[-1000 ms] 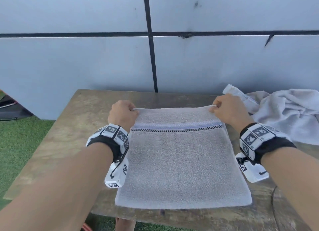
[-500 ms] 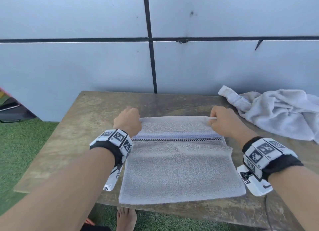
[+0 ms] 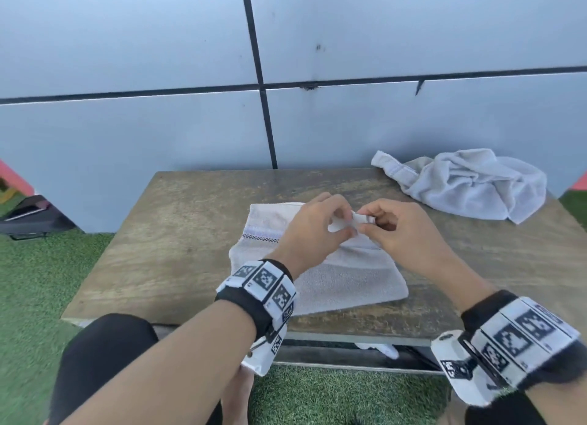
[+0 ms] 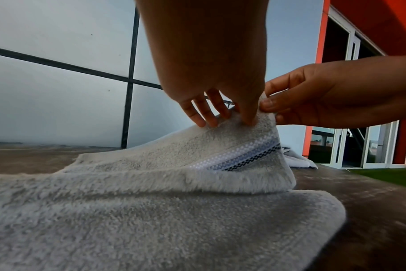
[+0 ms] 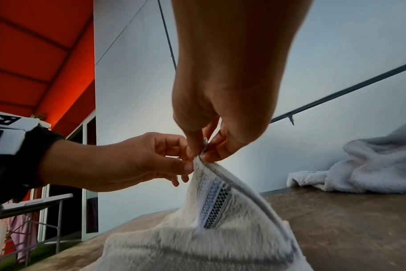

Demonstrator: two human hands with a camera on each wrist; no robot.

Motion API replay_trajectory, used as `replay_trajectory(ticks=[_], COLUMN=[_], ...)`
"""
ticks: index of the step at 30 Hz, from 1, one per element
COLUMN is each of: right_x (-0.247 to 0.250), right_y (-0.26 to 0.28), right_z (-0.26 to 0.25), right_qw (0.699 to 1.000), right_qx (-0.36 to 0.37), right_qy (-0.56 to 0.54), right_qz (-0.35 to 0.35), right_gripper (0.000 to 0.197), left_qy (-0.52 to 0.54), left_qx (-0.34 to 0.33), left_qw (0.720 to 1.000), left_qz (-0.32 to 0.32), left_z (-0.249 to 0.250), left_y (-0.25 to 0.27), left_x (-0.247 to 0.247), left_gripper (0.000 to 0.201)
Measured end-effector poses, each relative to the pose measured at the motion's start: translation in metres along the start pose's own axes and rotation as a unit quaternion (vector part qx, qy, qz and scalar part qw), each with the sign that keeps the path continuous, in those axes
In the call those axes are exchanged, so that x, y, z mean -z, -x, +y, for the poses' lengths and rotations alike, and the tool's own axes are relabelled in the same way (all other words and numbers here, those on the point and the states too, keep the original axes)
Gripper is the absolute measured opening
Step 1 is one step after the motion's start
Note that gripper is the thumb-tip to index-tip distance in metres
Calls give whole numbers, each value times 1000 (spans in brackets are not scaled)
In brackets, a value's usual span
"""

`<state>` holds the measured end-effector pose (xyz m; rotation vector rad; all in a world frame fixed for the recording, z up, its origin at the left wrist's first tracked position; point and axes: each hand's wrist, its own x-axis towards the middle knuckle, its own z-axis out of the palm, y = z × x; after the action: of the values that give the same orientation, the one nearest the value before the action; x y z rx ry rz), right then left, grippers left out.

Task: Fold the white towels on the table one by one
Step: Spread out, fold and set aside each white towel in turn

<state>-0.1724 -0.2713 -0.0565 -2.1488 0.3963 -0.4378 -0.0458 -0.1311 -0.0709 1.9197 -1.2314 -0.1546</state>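
Note:
A white towel (image 3: 349, 281) with a blue and black woven stripe lies folded in the middle of the wooden table (image 3: 178, 234). One of its far corners is lifted off the table. My right hand (image 3: 368, 223) pinches that corner between thumb and fingers, as the right wrist view shows (image 5: 202, 152). My left hand (image 3: 341, 224) meets it from the left and pinches the same raised corner (image 4: 243, 117). The rest of the towel (image 4: 151, 201) stays flat on the table. A second white towel (image 3: 470, 183) lies crumpled at the back right.
A grey panelled wall stands right behind the table. A black bag (image 3: 28, 215) lies on the green turf at the left. Something white (image 3: 381, 350) sits under the table's front edge. My knee (image 3: 104, 354) is at the near left.
My hands were apart at the towel's two far corners. They have come together over the towel's middle, and the right one has carried its corner up and leftward.

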Motion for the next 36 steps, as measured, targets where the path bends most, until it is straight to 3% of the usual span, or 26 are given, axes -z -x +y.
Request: replay_trajectory(ticks=[4,9,15,21,29,36], right_x=[4,8,13,11,9,8], right_y=[11,20,22,21,19,23], right_z=[-6,-9,-17,-14,-6,-4], right_qw=[1000,999,985,976,979,975], right_qx=[7,-4,-64,-107,-101,-113], right_qy=[-12,-38,-145,-178,-156,-164], right_qz=[7,15,71,69,85,102], right_gripper=[20,27,12,2,6,9], left_qy=[30,56,97,85,50,85], left_qx=[-3,38,37,42,30,56], left_qw=[999,995,990,990,992,989], left_qz=[43,73,99,104,108,109], left_z=[18,28,38,36,34,37], left_y=[5,6,10,14,14,9], left_x=[-7,-5,-6,-6,-5,-13], left_gripper=[21,15,7,5,3,4])
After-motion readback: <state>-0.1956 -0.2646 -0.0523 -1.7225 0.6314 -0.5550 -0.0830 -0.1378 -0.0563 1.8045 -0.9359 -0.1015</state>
